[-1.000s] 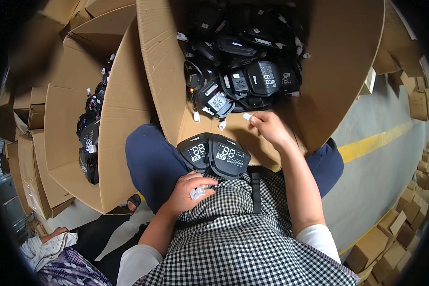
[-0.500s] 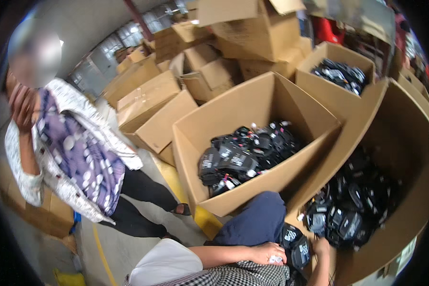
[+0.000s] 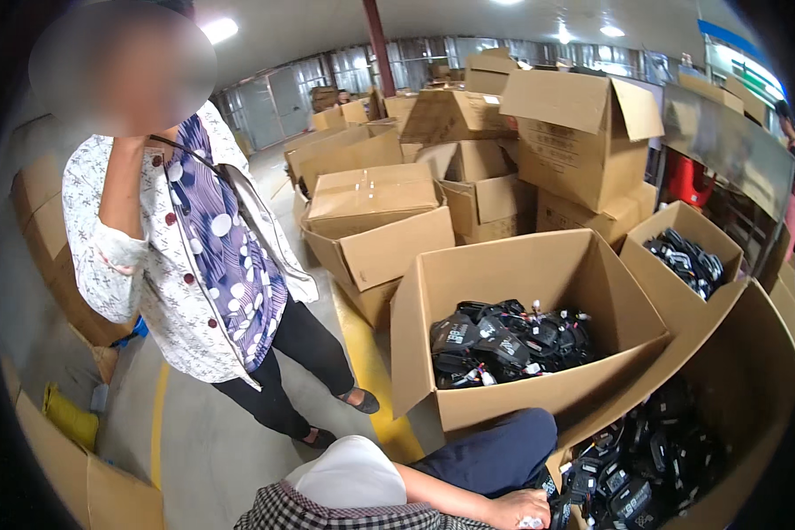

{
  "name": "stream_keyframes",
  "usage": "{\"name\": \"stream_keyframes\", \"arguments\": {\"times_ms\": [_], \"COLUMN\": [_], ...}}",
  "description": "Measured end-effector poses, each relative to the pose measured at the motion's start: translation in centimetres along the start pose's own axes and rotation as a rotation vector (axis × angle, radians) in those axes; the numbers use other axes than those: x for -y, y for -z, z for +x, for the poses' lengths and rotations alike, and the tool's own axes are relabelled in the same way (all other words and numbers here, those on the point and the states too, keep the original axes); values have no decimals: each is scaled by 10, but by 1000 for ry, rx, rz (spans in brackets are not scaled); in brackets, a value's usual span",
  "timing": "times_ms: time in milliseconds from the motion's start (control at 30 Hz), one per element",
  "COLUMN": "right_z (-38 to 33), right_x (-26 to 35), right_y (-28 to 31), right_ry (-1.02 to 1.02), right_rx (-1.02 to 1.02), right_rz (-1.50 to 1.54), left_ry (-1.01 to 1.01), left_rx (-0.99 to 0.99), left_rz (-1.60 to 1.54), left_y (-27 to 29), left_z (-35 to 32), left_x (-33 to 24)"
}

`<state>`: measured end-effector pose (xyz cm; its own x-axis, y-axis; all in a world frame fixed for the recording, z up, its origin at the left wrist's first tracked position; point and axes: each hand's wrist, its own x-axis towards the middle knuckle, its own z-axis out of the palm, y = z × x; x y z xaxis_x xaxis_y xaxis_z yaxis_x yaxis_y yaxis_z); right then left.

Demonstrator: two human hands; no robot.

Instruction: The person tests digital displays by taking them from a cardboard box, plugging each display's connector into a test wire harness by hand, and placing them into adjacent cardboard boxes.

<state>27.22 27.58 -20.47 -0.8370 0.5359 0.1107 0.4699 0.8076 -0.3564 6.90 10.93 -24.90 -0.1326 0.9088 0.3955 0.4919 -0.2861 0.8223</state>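
Low against the bottom edge, the left hand (image 3: 514, 508) is folded in on itself, back of the hand upward and knuckles pointing away to the right, its fingers curled round small white pieces (image 3: 531, 522) that peep out at the near side of the grip. How many pieces it holds cannot be told. The left forearm (image 3: 450, 497) runs back from that grip to the left, nearly level, out of a white sleeve (image 3: 352, 473) bunched at the bent elbow, with checkered cloth (image 3: 327, 514) below it. The right hand lies outside the view, so I cannot tell how its grip stands. Just right of the left fingertips sits a dark display unit (image 3: 554, 505), partly hidden; whether the fingers touch it is unclear. Beyond the wrist rises a knee in navy trousers (image 3: 495, 450). Right of the grip, a tall carton (image 3: 733, 371) leans open over a heap of black units (image 3: 632, 496). Farther off, past the knee, an open box (image 3: 548, 395) holds more black units (image 3: 503, 343) with pale connectors among them, and a smaller box (image 3: 662, 296) stands behind its right corner. Well to the left of the grip, a co-worker (image 3: 230, 238) stands with one arm bent and raised.
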Motion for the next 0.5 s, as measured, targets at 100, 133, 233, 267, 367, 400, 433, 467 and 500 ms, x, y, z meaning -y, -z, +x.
{"name": "stream_keyframes", "arguments": {"times_ms": [100, 133, 233, 267, 367, 400, 433, 467, 500], "right_z": [6, -5, -18, -12, -25, -28, -30, -30, -34], "right_x": [76, 90, 109, 112, 118, 119, 118, 115, 116], "right_y": [20, 26, -12, -13, -25, -30, -33, -39, -45], "right_ry": [-277, -458, 157, 145, -39, -80, -122, -96, -171], "right_rx": [316, 406, 117, 87, -51, -108, -119, -152, -143], "right_rz": [445, 584, 79, 181, 522, 579, 575, 621, 704], "left_ry": [-306, -261, -18, 118, 34, -32, 44, 43, 48], "left_rx": [-232, -180, 218, 288, 367, 341, 352, 374, 384], "left_rz": [173, 96, -185, -194, -163, -218, -181, -119, -92], "left_y": [9, 7, 24, 32, 30, 23, 24, 26, 24], "left_z": [-11, -12, -9, -7, -3, -6, -6, -4, -7], "left_x": [-8, -9, -5, -3, 16, 28, 29, 31, 36]}}
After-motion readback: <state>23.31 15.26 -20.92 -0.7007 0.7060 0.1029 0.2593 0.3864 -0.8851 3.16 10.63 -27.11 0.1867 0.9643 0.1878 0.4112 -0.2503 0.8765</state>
